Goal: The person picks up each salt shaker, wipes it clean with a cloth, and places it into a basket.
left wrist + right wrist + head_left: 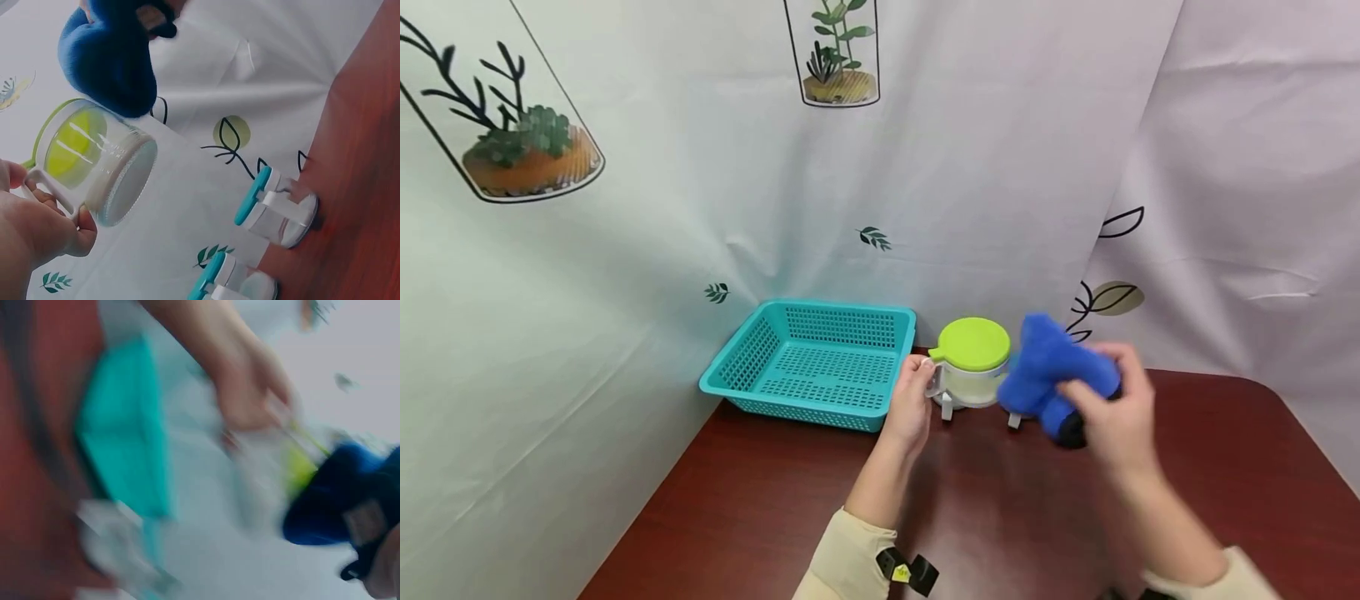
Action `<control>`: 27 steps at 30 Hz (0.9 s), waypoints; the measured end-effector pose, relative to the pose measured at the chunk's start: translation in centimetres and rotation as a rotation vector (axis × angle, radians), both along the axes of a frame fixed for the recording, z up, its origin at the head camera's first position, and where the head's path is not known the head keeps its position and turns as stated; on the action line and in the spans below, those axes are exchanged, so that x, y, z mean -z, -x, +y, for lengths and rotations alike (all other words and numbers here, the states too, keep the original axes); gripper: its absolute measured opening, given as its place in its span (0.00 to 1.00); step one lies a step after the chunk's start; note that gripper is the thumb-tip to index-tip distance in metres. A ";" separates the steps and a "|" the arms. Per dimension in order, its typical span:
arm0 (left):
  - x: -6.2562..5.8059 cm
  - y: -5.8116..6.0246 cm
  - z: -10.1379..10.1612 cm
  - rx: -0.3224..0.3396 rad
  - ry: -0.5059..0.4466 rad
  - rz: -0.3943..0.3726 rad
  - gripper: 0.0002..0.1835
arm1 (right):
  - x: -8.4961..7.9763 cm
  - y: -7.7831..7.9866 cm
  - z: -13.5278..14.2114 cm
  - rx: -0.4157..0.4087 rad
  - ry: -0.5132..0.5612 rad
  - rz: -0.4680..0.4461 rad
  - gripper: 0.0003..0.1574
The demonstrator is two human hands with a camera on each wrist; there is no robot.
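Observation:
My left hand (912,402) grips the handle of a clear jar (973,383) with a lime-green lid (974,343), holding it up off the table. In the left wrist view the jar (112,169) is tilted, its ribbed base turned toward the camera. My right hand (1123,408) holds a bunched blue cloth (1048,362) with black parts, just right of the jar. Seen from the left wrist, the cloth (112,62) overlaps the jar's upper side. Blur softens the right wrist view, where the blue cloth (331,500) hangs close to the green lid.
Two clear jars with teal lids, one nearer (234,281) and one farther (278,209), stand on the dark red table (1000,517) behind the held jar. A turquoise perforated basket (808,417) sits at the back left. Patterned white fabric (985,167) hangs behind.

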State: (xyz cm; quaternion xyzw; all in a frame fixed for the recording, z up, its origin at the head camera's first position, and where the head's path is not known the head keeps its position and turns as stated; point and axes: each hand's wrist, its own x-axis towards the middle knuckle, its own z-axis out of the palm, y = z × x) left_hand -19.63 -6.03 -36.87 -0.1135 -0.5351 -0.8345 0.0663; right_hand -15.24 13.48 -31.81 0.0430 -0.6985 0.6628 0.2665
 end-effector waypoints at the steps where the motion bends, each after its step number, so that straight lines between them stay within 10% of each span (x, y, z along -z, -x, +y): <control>1: 0.0 0.0 0.0 0.008 0.010 0.008 0.06 | -1.2 0.5 1.2 -0.015 -0.126 0.006 0.24; 6: -0.1 -0.6 0.8 0.051 0.050 0.016 0.05 | -6.1 3.4 3.8 -0.190 -0.834 0.285 0.31; 10: -0.1 -1.1 2.0 0.095 0.073 0.005 0.06 | -7.2 4.7 3.1 -0.342 -1.162 0.595 0.30; 20: 0.7 -0.9 2.5 0.084 0.096 -0.011 0.06 | -6.4 3.3 3.1 -0.553 -1.270 0.704 0.29; 27: 1.0 -0.5 2.2 0.126 0.112 0.005 0.05 | -6.7 3.8 4.8 -0.439 -1.319 0.694 0.27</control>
